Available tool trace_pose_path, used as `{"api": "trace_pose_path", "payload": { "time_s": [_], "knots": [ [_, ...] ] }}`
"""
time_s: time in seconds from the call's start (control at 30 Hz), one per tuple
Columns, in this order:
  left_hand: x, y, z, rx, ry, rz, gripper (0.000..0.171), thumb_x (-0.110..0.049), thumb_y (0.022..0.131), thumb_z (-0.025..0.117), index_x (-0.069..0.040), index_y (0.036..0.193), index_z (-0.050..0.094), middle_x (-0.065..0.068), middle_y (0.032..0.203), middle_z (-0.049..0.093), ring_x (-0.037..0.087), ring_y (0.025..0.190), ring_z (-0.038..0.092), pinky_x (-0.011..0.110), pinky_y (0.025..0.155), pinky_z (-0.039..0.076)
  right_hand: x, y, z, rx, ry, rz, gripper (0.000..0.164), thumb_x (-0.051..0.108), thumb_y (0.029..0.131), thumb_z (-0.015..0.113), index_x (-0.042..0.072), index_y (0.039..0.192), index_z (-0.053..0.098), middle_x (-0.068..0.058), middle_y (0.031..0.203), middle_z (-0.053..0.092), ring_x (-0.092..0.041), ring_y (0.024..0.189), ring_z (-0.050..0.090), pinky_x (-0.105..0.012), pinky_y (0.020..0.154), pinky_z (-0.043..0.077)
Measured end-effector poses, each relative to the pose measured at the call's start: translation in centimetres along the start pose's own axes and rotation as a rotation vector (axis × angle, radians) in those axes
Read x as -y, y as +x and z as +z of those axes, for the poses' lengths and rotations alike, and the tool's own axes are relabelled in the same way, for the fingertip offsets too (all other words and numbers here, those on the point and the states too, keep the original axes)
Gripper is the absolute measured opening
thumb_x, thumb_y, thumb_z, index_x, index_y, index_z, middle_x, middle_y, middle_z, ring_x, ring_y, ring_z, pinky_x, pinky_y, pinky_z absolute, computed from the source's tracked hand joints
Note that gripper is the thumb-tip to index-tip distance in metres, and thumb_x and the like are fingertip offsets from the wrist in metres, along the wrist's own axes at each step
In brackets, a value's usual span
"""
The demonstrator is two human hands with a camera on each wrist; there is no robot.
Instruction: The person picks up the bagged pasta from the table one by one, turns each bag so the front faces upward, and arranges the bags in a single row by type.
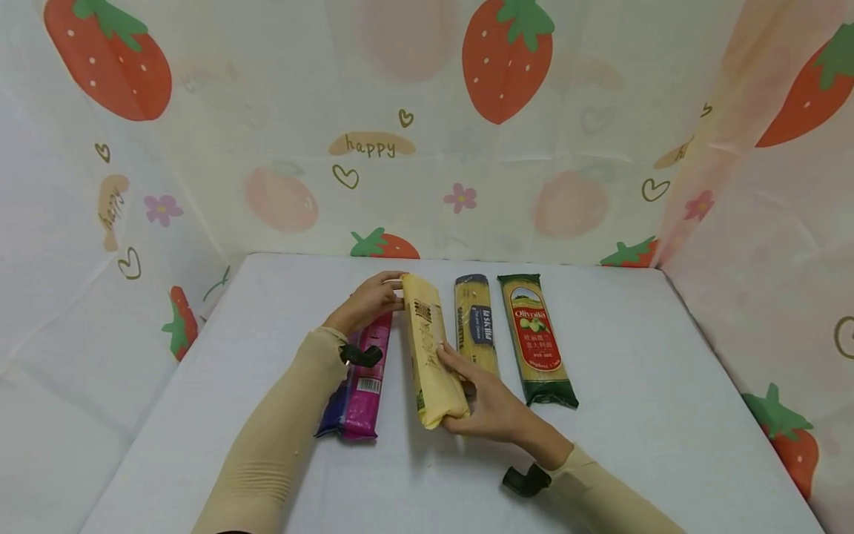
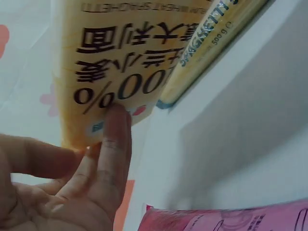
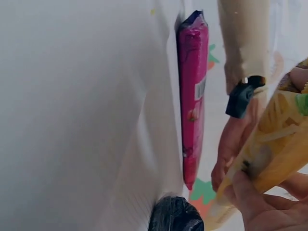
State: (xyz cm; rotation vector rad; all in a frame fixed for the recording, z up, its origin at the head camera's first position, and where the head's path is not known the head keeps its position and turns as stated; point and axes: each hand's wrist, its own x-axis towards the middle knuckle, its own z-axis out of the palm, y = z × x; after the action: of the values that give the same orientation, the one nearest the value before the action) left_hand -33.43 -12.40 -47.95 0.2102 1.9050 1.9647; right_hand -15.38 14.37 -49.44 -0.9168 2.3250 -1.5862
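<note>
Evidently for balance, the yellow packet (image 1: 425, 334) was held above the worktop (image 1: 414, 486), between a pink packet (image 1: 363, 409) and a blue-labelled packet (image 1: 479, 326), left hand (image 1: 365, 305) pinching its far end, right hand (image 1: 492, 406) clamped on its near half.

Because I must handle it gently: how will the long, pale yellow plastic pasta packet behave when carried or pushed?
The packet is probably stiff along its length: it shows no clear sag between the left hand and right hand. Its broad, flat face suggests that rolling is unlikely.
</note>
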Motion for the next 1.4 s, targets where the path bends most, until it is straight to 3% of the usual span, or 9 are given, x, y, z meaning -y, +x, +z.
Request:
{"api": "trace_pose_path", "payload": {
  "time_s": [0.1,0.23,0.53,0.63,0.77,0.93,1.07,1.23,1.4],
  "knots": [
    [0.3,-0.1,0.1,0.051,0.084,0.055,0.064,0.011,0.105,0.05,0.005,0.165,0.029,0.03,0.165,0.038,0.037,0.136,0.056,0.041,0.112,0.052,-0.1,-0.1,0.0,-0.021,0.038,-0.011,0.105,0.008,0.084,0.087,0.009,0.17,0.028,-0.012,0.179,0.016,-0.033,0.158,0.034,-0.028,0.11,0.05],
    [0.7,-0.1,0.2,0.092,0.157,0.1,0.066,0.004,0.106,0.061,0.007,0.164,0.031,0.027,0.168,0.034,0.044,0.149,0.045,0.048,0.123,0.04,-0.2,-0.2,0.1,-0.04,0.096,-0.021,0.102,0.007,0.086,0.085,0.01,0.171,0.028,-0.011,0.179,0.015,-0.033,0.156,0.036,-0.024,0.108,0.05],
    [1.3,0.2,0.0,0.141,0.074,0.09,0.057,0.005,0.11,0.054,0.004,0.163,0.035,0.028,0.167,0.033,0.044,0.153,0.039,0.055,0.126,0.033,0.2,0.2,0.0,-0.035,0.263,-0.051,0.099,0.004,0.09,0.08,0.011,0.172,0.025,-0.013,0.173,0.031,-0.036,0.148,0.047,-0.026,0.111,0.049],
    [1.1,-0.1,0.0,0.196,0.027,0.061,0.057,0.0,0.112,0.051,-0.005,0.165,0.03,0.028,0.167,0.032,0.045,0.153,0.038,0.056,0.126,0.034,0.3,0.3,0.1,-0.046,0.29,-0.061,0.097,0.005,0.092,0.079,0.014,0.172,0.027,-0.014,0.173,0.031,-0.04,0.15,0.045,-0.028,0.112,0.049],
    [1.0,-0.5,0.1,0.242,-0.06,-0.008,0.052,-0.01,0.116,0.046,-0.02,0.162,0.024,0.026,0.158,0.043,0.05,0.15,0.041,0.061,0.121,0.04,0.4,0.3,0.2,-0.074,0.297,-0.057,0.093,0.011,0.094,0.077,0.02,0.172,0.028,-0.013,0.172,0.03,-0.042,0.15,0.043,-0.037,0.113,0.048],
    [1.3,-0.7,0.2,0.225,-0.128,-0.027,0.047,-0.016,0.117,0.044,-0.029,0.159,0.027,0.014,0.14,0.054,0.046,0.147,0.046,0.06,0.116,0.045,0.7,0.3,0.4,-0.104,0.287,-0.036,0.092,0.02,0.093,0.075,0.023,0.171,0.028,-0.013,0.171,0.032,-0.04,0.148,0.042,-0.049,0.113,0.045],
    [1.6,-0.7,0.2,0.202,-0.173,-0.019,0.046,-0.016,0.117,0.044,-0.03,0.158,0.03,0.012,0.137,0.055,0.039,0.139,0.053,0.05,0.112,0.052,0.7,0.4,0.4,-0.108,0.289,-0.033,0.091,0.022,0.094,0.077,0.02,0.171,0.028,-0.014,0.169,0.035,-0.038,0.148,0.043,-0.046,0.115,0.044],
    [1.8,-0.6,0.1,0.157,-0.189,0.001,0.054,-0.014,0.116,0.047,-0.025,0.165,0.027,0.013,0.137,0.055,0.027,0.124,0.062,0.039,0.103,0.057,0.9,0.5,0.3,-0.136,0.212,-0.022,0.088,0.024,0.095,0.08,0.019,0.17,0.034,-0.013,0.161,0.049,-0.033,0.139,0.055,-0.04,0.112,0.049],
    [1.8,-0.5,0.2,0.096,-0.151,0.01,0.063,-0.015,0.116,0.049,-0.012,0.171,0.019,0.019,0.141,0.056,0.02,0.116,0.066,0.037,0.1,0.058,1.2,0.6,0.1,-0.161,0.108,-0.004,0.088,0.024,0.091,0.085,0.018,0.167,0.041,-0.012,0.147,0.061,-0.029,0.124,0.064,-0.045,0.105,0.054]
  ]
}}
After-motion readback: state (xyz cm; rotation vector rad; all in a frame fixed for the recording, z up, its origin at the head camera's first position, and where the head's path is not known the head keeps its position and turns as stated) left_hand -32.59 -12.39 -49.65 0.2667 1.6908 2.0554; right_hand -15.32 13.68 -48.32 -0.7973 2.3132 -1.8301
